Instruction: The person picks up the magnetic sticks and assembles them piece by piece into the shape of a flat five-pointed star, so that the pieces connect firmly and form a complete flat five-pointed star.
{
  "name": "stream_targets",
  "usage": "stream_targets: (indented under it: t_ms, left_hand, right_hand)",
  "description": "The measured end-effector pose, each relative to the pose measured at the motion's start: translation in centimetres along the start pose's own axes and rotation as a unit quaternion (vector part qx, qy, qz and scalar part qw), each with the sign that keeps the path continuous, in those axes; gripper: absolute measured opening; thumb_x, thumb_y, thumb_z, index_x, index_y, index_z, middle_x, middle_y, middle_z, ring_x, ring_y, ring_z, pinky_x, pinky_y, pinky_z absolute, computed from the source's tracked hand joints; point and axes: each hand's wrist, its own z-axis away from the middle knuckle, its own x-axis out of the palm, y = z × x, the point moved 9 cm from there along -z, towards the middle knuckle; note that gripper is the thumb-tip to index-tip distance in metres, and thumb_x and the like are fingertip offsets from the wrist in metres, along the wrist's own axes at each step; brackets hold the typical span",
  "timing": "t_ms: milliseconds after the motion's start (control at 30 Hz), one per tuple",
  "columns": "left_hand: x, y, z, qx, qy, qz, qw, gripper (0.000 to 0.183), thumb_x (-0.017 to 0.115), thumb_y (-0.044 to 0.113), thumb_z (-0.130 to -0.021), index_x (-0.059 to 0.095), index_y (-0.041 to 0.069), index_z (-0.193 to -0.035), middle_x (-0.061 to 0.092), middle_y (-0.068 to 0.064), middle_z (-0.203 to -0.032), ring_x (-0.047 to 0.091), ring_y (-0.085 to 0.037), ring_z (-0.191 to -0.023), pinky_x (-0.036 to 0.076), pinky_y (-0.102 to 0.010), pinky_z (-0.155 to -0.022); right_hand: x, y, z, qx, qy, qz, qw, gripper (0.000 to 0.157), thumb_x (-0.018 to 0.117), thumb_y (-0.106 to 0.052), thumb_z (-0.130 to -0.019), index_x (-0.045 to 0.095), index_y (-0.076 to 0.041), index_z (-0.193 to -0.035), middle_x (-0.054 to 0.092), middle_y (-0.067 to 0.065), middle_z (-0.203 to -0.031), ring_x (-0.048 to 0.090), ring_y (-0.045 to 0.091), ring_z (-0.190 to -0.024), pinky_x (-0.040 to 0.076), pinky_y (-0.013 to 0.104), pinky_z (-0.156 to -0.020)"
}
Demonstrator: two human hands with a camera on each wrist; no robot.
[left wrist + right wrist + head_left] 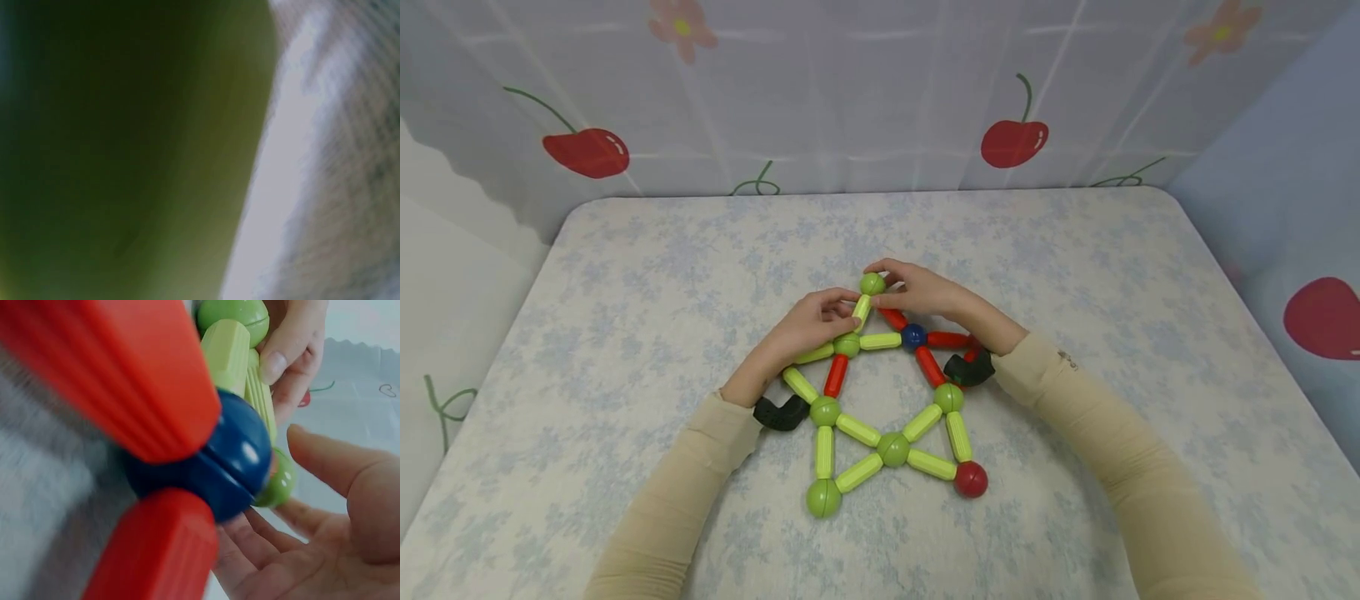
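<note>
Magnetic rods and balls form a star-like figure on the table. In the head view my left hand [812, 321] pinches a yellow-green rod [862, 312] between thumb and fingers, just above a green ball [847, 345]. My right hand [917, 289] curls round the green ball [872, 284] at the star's far tip. From the right wrist, the right thumb [325, 456] stands a little apart from that ball [279, 481], while fingers reach behind it. Close to this camera is a blue ball [234, 456] joined to red rods [150, 556]. A blurred green surface [206, 150] fills much of the left wrist view.
The figure's near side has a green ball [823, 497] at the left tip and a red ball [972, 479] at the right. Black wrist cameras [782, 412] sit close over its sides. Behind the floral-covered table [685, 250] hangs a cherry-print curtain [865, 100].
</note>
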Motion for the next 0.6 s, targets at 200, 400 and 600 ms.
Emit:
stream_targets:
  t_ms: [200, 400, 600]
  left_hand:
    - [-0.7, 2.0, 1.3, 0.053, 0.049, -0.197, 0.9778, 0.045, 0.061, 0.019, -0.092, 0.050, 0.003, -0.132, 0.059, -0.012, -0.111, 0.058, -0.024, -0.095, 0.047, -0.038, -0.079]
    - [-1.3, 4.9, 5.2, 0.095, 0.028, -0.317, 0.9431, 0.060, 0.067, 0.021, -0.089, 0.041, 0.007, -0.141, 0.046, -0.014, -0.134, 0.046, -0.030, -0.118, 0.041, -0.045, -0.090]
    - [1.5, 5.2, 9.5, 0.136, -0.053, -0.371, 0.9171, 0.077, 0.072, 0.036, -0.083, 0.036, 0.009, -0.145, 0.029, -0.015, -0.147, 0.027, -0.033, -0.133, 0.028, -0.049, -0.101]
  right_hand:
    - [-0.5, -0.5, 3.4, -0.034, -0.012, 0.084, 0.996, 0.058, 0.056, -0.022, -0.096, 0.031, -0.007, -0.145, 0.043, 0.019, -0.135, 0.049, 0.032, -0.115, 0.040, 0.045, -0.092]
    - [-0.7, 0.2, 9.9, -0.071, 0.010, 0.190, 0.979, 0.063, 0.063, -0.024, -0.092, 0.033, -0.007, -0.145, 0.036, 0.015, -0.142, 0.037, 0.030, -0.126, 0.036, 0.048, -0.096]
    - [2.3, 0.7, 14.9, -0.140, 0.033, 0.285, 0.948, 0.072, 0.068, -0.032, -0.087, 0.033, -0.012, -0.146, 0.026, 0.012, -0.149, 0.025, 0.030, -0.134, 0.032, 0.049, -0.099]
